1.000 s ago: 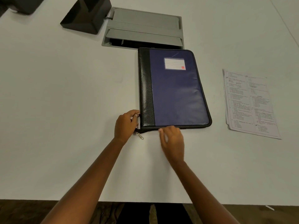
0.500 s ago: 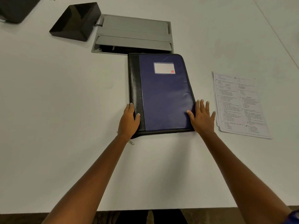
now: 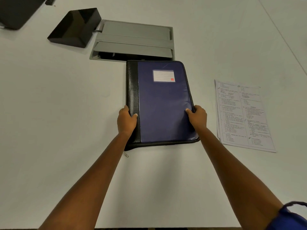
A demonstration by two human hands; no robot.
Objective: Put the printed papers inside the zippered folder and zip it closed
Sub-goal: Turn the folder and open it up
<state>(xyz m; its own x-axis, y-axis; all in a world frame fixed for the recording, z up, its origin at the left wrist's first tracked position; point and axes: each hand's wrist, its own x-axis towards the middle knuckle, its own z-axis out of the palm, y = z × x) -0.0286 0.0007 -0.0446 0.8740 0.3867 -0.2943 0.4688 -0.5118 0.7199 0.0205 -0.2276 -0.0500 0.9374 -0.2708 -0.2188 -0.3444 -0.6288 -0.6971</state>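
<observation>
Head view: the fingers of both hands are curled under the zippered folder (image 3: 163,103) and out of sight, so only thumbs and knuckles show; the text on the printed papers (image 3: 243,115) is too small to read, and a dark object at the top left corner is cut off by the frame. The folder is a flat rectangle with rounded corners, a grained black spine strip along its left side, a smooth, slightly wrinkled blue cover and a white lined label; a small metal zipper pull (image 3: 126,154) sticks out at its near left corner (the zip itself is hard to judge). Its long axis runs away from the person, label end far, on the white table (image 3: 49,130). The left hand (image 3: 126,121) clasps the spine edge, the right hand (image 3: 197,117) the opposite edge, thumbs on top. The paper stack lies flat, well right of the folder, apart from it.
</observation>
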